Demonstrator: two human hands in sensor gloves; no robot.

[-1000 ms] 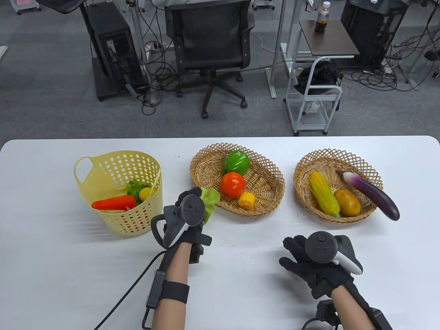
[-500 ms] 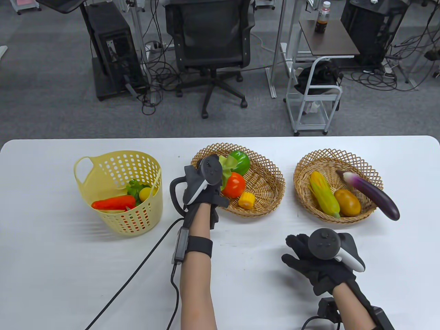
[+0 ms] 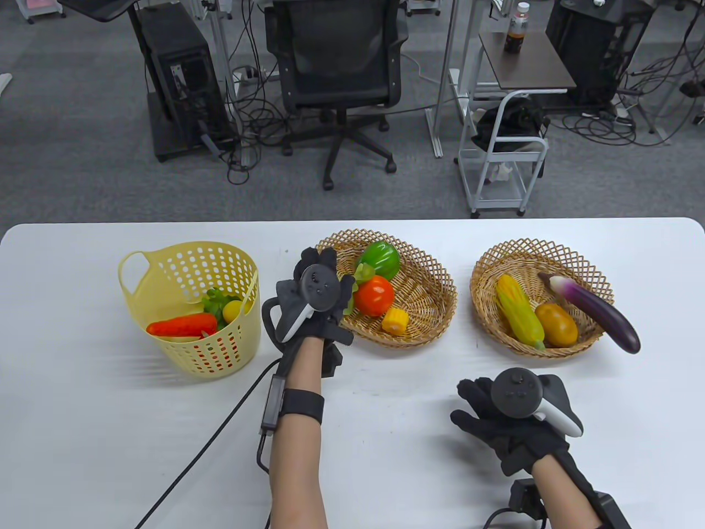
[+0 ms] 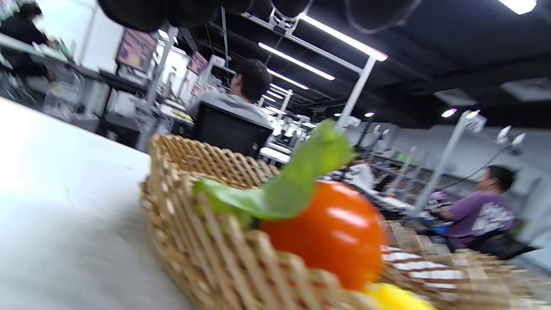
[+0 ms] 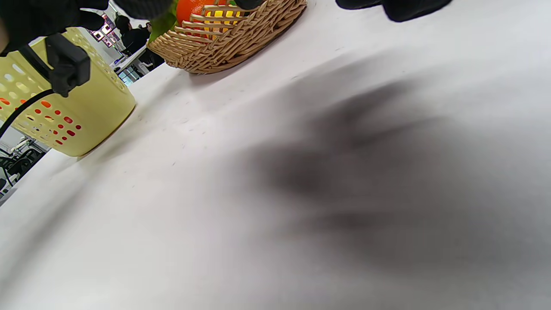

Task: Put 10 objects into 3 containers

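A light green lettuce leaf (image 3: 363,271) lies in the middle wicker basket (image 3: 435,275), leaning on the tomato (image 3: 373,295), beside a green pepper (image 3: 379,259) and a corn piece (image 3: 395,320). My left hand (image 3: 325,262) hovers at that basket's left rim with fingers spread, holding nothing. In the left wrist view the leaf (image 4: 297,185) rests on the tomato (image 4: 335,232), apart from my fingers (image 4: 172,10). My right hand (image 3: 476,405) is open and empty over the table at the front right.
The yellow plastic basket (image 3: 165,264) at the left holds a carrot (image 3: 182,325), a leafy green (image 3: 217,300) and a lemon (image 3: 232,309). The right wicker basket (image 3: 551,245) holds a corn cob (image 3: 519,314), a potato (image 3: 556,324) and an eggplant (image 3: 597,312).
My left hand carried the lettuce leaf from the table front up over the middle basket, let it go onto the tomato, and opened. My right hand barely moved.
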